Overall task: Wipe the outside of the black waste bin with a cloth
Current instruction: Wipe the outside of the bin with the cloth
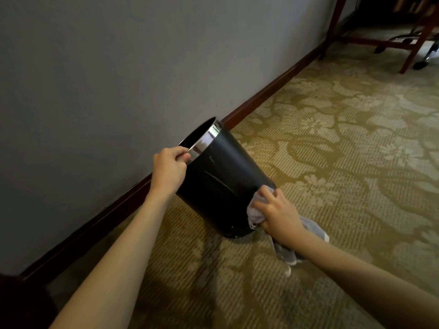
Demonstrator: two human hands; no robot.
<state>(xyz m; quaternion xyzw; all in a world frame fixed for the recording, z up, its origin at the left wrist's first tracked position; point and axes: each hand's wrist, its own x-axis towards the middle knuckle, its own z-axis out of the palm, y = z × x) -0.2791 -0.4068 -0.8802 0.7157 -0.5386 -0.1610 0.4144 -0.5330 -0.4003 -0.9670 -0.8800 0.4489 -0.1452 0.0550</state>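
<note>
The black waste bin is round with a shiny metal rim, and it is tilted with its opening toward the wall on the left. My left hand pinches that rim at its near side and holds the bin lifted off the carpet. My right hand presses a grey cloth against the bin's lower right side near the base. The loose end of the cloth hangs down below my right wrist. The bin's far side and its inside are hidden.
A grey wall with a dark wooden skirting board runs along the left. Patterned green and beige carpet covers the floor. Wooden table legs and chair castors stand at the far upper right.
</note>
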